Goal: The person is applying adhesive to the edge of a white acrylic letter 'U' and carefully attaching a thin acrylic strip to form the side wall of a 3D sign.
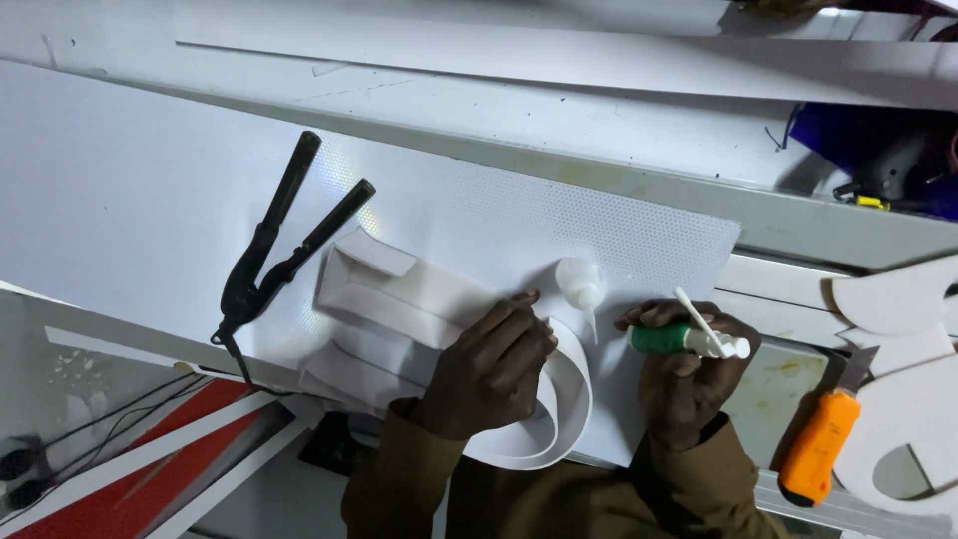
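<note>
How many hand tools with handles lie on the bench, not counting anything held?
2: black pliers-like tool at left on the white sheet; orange-handled knife at right, beside the right hand. Others may be hidden.

Two hands (489, 364), one green glue tube (689, 340), one white bottle (581, 282), one black hair-straightener tool (284, 240), one orange utility knife (820, 444).
</note>
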